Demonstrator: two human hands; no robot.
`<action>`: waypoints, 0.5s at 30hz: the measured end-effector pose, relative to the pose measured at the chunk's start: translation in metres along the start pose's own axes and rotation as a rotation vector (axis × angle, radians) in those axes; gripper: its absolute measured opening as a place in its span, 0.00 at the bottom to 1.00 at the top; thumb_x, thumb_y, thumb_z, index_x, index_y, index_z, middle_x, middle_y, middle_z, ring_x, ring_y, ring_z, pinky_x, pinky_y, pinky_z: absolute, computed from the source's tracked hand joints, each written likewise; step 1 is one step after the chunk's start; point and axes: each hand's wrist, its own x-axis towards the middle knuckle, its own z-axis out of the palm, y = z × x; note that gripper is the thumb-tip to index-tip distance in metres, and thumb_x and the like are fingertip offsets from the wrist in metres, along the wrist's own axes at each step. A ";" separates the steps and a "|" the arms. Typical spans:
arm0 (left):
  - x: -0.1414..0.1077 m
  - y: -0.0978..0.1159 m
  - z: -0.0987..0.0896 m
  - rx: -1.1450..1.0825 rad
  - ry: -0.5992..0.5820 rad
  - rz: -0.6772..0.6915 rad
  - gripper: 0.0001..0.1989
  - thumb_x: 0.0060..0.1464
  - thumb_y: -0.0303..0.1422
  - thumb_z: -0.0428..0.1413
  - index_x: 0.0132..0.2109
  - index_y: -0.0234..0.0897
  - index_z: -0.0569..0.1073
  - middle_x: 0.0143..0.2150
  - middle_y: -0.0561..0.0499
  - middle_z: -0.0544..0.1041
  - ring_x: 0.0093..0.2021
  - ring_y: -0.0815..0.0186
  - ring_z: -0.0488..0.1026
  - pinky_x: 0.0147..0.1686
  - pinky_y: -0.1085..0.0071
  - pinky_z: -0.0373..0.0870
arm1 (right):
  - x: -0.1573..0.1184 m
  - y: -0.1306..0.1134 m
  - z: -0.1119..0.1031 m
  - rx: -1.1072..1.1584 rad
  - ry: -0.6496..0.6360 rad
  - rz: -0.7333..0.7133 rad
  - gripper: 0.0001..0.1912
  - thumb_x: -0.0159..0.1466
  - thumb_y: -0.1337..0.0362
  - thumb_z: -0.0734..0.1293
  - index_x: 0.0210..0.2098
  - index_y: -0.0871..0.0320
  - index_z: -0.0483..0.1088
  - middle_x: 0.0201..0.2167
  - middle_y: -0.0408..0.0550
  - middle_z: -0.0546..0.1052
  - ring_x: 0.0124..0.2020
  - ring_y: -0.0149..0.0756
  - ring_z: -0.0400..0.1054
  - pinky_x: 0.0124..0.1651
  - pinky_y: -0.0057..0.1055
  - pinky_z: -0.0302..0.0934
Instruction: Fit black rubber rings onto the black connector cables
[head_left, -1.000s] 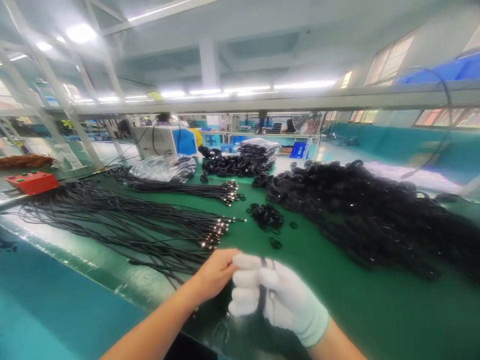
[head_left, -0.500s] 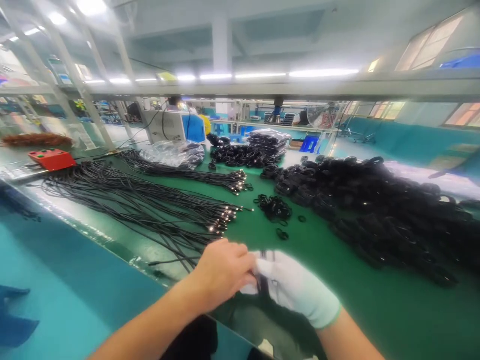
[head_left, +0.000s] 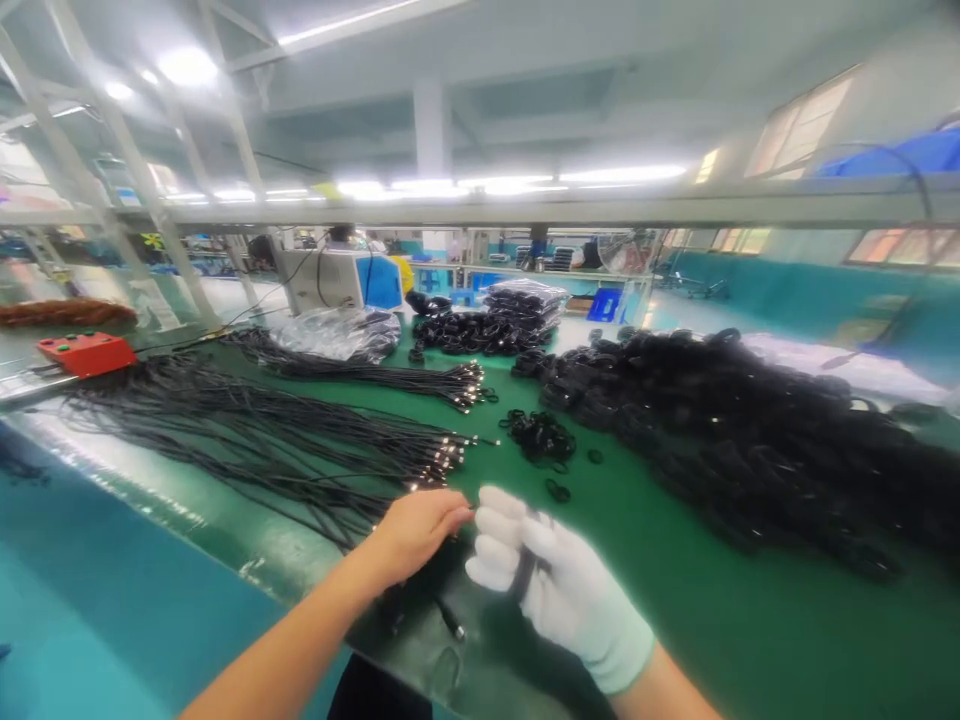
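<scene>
My right hand (head_left: 559,585), in a white glove, is curled around a coiled black cable (head_left: 523,575); a short dark stretch shows between thumb and fingers. Just left of it is my bare left hand (head_left: 421,530), its fingers pressed together. Something small and dark shows at its fingertips, but I cannot make out what it is. Below the hands, a loose black cable end with a metal plug (head_left: 452,620) shows over the bench edge. Long black cables (head_left: 300,430) lie in a bundle to the left, plugs pointing right.
A large heap of coiled black cables (head_left: 720,430) covers the right side of the green bench (head_left: 600,560). Small black rings (head_left: 538,436) lie mid-bench. Behind are bagged coils (head_left: 525,300), clear plastic bags (head_left: 337,335), a red button box (head_left: 88,353) and a machine (head_left: 337,278).
My hands have come apart slightly, the left moving left. The right hand has turned so its gloved fingers show curled. The plug end below has come into view. The camera has shifted.
</scene>
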 end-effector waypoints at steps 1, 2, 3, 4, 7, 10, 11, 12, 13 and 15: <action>-0.001 0.002 0.002 0.057 0.024 -0.024 0.14 0.60 0.32 0.45 0.33 0.37 0.73 0.33 0.51 0.75 0.36 0.64 0.71 0.36 0.71 0.62 | 0.001 -0.006 -0.002 -0.025 0.039 -0.065 0.17 0.61 0.67 0.66 0.50 0.61 0.66 0.39 0.49 0.74 0.38 0.34 0.70 0.50 0.41 0.61; -0.003 0.005 0.005 0.136 0.044 -0.058 0.14 0.61 0.33 0.44 0.34 0.38 0.73 0.33 0.52 0.75 0.36 0.64 0.71 0.36 0.71 0.62 | 0.001 -0.011 -0.004 -0.044 0.074 -0.119 0.18 0.62 0.66 0.65 0.52 0.61 0.66 0.44 0.50 0.75 0.42 0.37 0.70 0.53 0.44 0.60; -0.005 0.010 0.010 0.232 0.061 -0.096 0.14 0.61 0.33 0.44 0.36 0.39 0.73 0.34 0.52 0.75 0.35 0.63 0.71 0.35 0.71 0.61 | 0.002 -0.016 -0.005 -0.057 0.108 -0.162 0.17 0.63 0.66 0.64 0.52 0.61 0.66 0.47 0.52 0.74 0.46 0.39 0.70 0.55 0.45 0.59; -0.009 0.016 0.016 0.338 0.075 -0.132 0.13 0.61 0.33 0.43 0.38 0.40 0.73 0.35 0.52 0.75 0.35 0.63 0.72 0.34 0.71 0.61 | 0.002 -0.020 -0.006 -0.072 0.139 -0.190 0.17 0.63 0.66 0.64 0.52 0.61 0.67 0.50 0.53 0.73 0.48 0.41 0.69 0.56 0.47 0.58; -0.017 0.034 0.035 0.588 0.105 -0.200 0.12 0.61 0.32 0.44 0.40 0.42 0.73 0.36 0.51 0.77 0.35 0.61 0.73 0.34 0.69 0.61 | 0.002 -0.026 -0.007 -0.112 0.210 -0.220 0.16 0.63 0.66 0.63 0.51 0.61 0.68 0.52 0.54 0.72 0.49 0.44 0.70 0.58 0.49 0.58; -0.022 0.044 0.045 0.661 0.149 -0.232 0.13 0.61 0.30 0.45 0.38 0.39 0.74 0.35 0.48 0.77 0.33 0.60 0.73 0.33 0.68 0.62 | 0.001 -0.028 -0.006 -0.138 0.243 -0.223 0.15 0.63 0.66 0.63 0.50 0.60 0.69 0.53 0.53 0.72 0.50 0.43 0.69 0.59 0.48 0.57; -0.023 0.046 0.046 0.666 0.163 -0.233 0.13 0.61 0.30 0.44 0.37 0.38 0.74 0.34 0.48 0.77 0.32 0.60 0.73 0.32 0.67 0.62 | 0.001 -0.029 -0.006 -0.146 0.247 -0.229 0.15 0.64 0.66 0.63 0.50 0.60 0.70 0.53 0.52 0.71 0.50 0.42 0.69 0.59 0.48 0.57; -0.025 0.048 0.047 0.663 0.175 -0.223 0.13 0.61 0.29 0.44 0.37 0.37 0.74 0.33 0.48 0.77 0.32 0.60 0.73 0.31 0.67 0.62 | 0.001 -0.029 -0.006 -0.156 0.249 -0.235 0.15 0.64 0.65 0.63 0.49 0.59 0.70 0.54 0.52 0.71 0.51 0.42 0.68 0.59 0.47 0.57; -0.026 0.050 0.048 0.656 0.185 -0.195 0.13 0.61 0.29 0.44 0.36 0.37 0.73 0.32 0.48 0.77 0.31 0.59 0.73 0.31 0.66 0.62 | 0.001 -0.028 -0.007 -0.170 0.250 -0.242 0.15 0.64 0.65 0.63 0.49 0.59 0.70 0.54 0.52 0.71 0.52 0.42 0.68 0.60 0.47 0.56; -0.030 0.054 0.049 0.639 0.200 -0.110 0.12 0.60 0.27 0.45 0.34 0.37 0.73 0.30 0.49 0.76 0.30 0.59 0.73 0.30 0.66 0.61 | 0.001 -0.026 -0.008 -0.214 0.249 -0.250 0.16 0.63 0.64 0.65 0.50 0.59 0.69 0.54 0.54 0.71 0.52 0.43 0.68 0.60 0.47 0.55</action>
